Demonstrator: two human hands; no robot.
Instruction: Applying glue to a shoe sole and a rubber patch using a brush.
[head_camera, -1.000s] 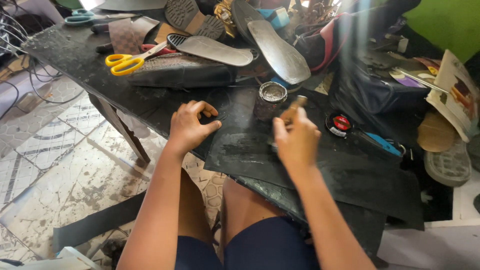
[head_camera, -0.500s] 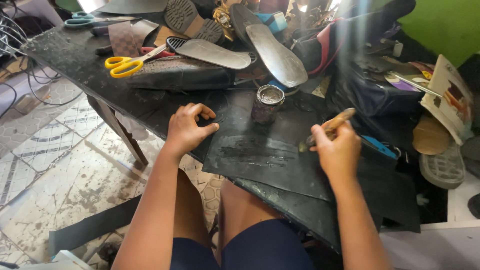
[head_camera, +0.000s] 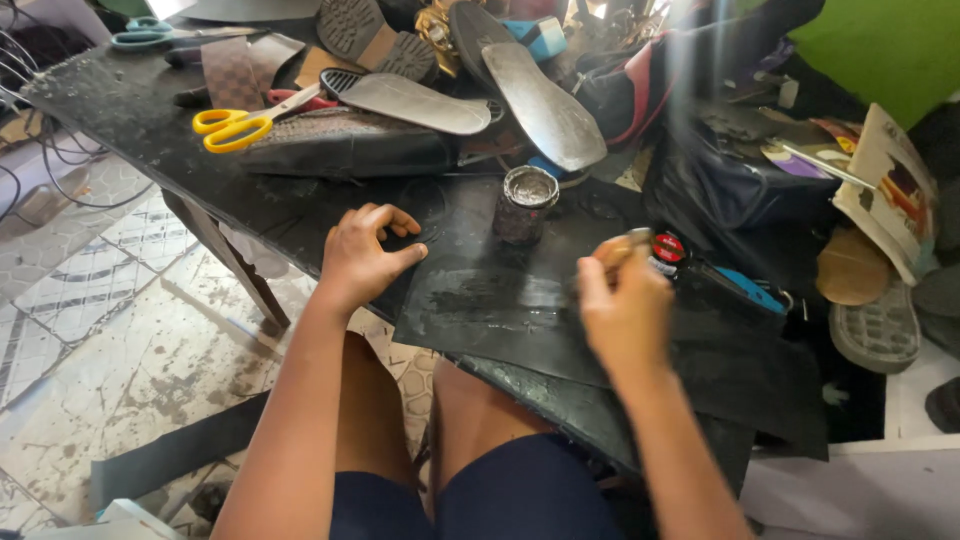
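Note:
A black rubber sheet (head_camera: 520, 310) lies across my lap and the dark worktable's (head_camera: 130, 110) front edge, wet and shiny in the middle. My left hand (head_camera: 365, 255) presses down on the sheet's left corner, fingers curled. My right hand (head_camera: 625, 300) is closed around a small brush (head_camera: 615, 250) with a pale wooden handle, held over the sheet's right half. A small grimy glue tin (head_camera: 525, 203) stands open on the table just beyond the sheet, between my hands.
Yellow-handled scissors (head_camera: 240, 125) lie at the left of the table beside a dark shoe upper (head_camera: 350, 150). Grey shoe soles (head_camera: 545, 95) and shoe parts crowd the back. A dark bag (head_camera: 740, 200), a red-capped container (head_camera: 668, 248) and sandal soles (head_camera: 875, 325) sit at the right. Tiled floor at left.
My right hand with the brush swung out to the right and has now come back leftward over the sheet. My left hand has stayed pressed on the sheet.

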